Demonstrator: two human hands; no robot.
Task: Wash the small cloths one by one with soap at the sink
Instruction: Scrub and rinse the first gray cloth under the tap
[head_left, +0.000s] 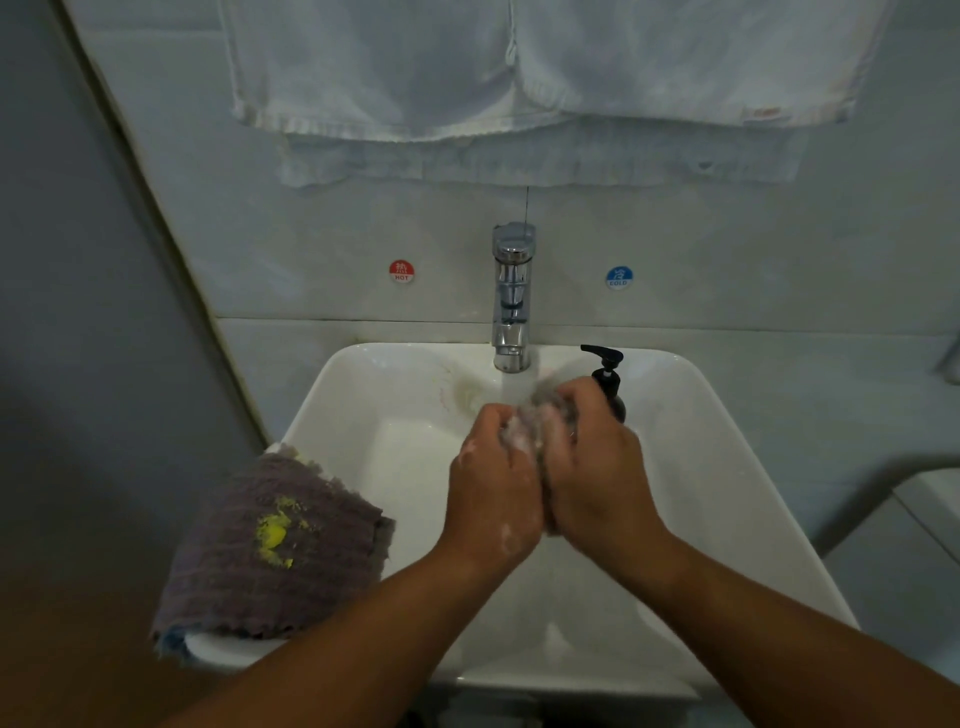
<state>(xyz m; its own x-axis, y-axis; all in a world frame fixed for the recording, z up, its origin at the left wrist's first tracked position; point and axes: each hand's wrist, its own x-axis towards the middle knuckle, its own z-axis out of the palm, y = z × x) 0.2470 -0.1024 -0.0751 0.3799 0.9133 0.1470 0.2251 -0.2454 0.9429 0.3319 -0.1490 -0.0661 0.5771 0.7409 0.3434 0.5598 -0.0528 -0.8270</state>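
Observation:
Over the middle of the white sink (691, 415), my left hand (493, 483) and my right hand (592, 467) are pressed together around a small grey cloth (540, 415) covered in soap foam. Only its top bunch shows between my fingers. Water runs from the chrome tap (513, 296) down onto the cloth. A dark soap pump bottle (609, 376) stands on the sink's rear rim, just behind my right hand. On the left rim lies a purple-grey cloth (270, 551) with a yellow stain, folded over a blue-edged cloth beneath it.
White towels (519, 78) hang on the tiled wall above the tap. A red hot sticker (401, 271) and a blue cold sticker (618, 277) flank the tap. A grey wall runs down the left side. A pale fixture edge (924, 499) shows at right.

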